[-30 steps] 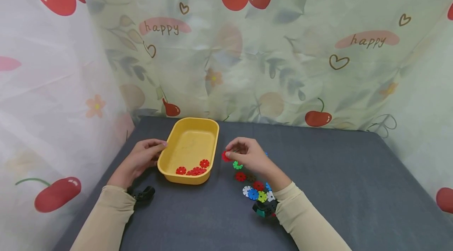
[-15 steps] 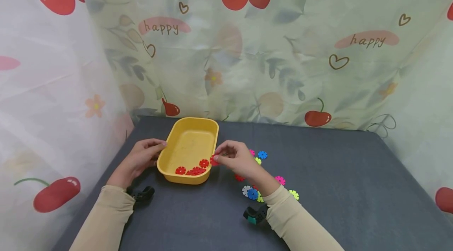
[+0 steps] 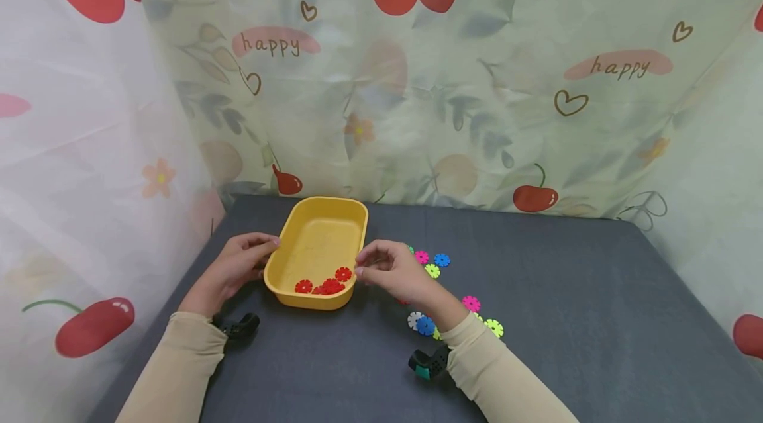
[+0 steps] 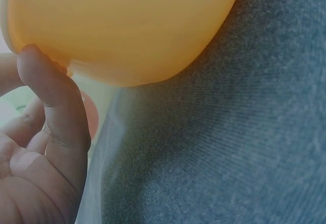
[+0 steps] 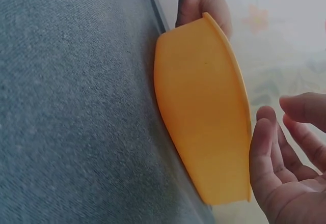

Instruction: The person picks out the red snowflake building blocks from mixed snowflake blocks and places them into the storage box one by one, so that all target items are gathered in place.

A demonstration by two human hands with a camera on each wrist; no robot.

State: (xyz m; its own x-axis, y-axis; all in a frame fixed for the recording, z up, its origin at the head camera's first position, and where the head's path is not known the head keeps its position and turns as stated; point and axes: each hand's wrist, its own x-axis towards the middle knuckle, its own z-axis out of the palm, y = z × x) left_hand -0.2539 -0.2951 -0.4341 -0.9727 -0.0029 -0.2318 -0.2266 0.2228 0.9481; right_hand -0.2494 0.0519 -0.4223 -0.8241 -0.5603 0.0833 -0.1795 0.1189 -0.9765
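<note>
A yellow plastic tray (image 3: 322, 237) sits on the dark cloth, with several red flower-shaped discs (image 3: 330, 286) gathered at its near end. My left hand (image 3: 235, 271) pinches the tray's left edge; in the left wrist view its thumb (image 4: 56, 96) lies against the yellow wall at the rim. My right hand (image 3: 396, 274) hovers beside the tray's right rim, fingers loosely bent. In the right wrist view, that hand (image 5: 290, 168) shows no disc between thumb and fingers.
Loose flower discs lie right of the tray, including a blue disc (image 3: 442, 260), pink disc (image 3: 471, 304), yellow-green disc (image 3: 494, 328) and white disc (image 3: 415, 321); my right forearm hides some. A patterned curtain (image 3: 405, 112) stands behind the table (image 3: 572, 290).
My right hand has moved left from the loose discs to the tray's rim and let go of a red disc, now among those in the tray. The left hand has stayed put.
</note>
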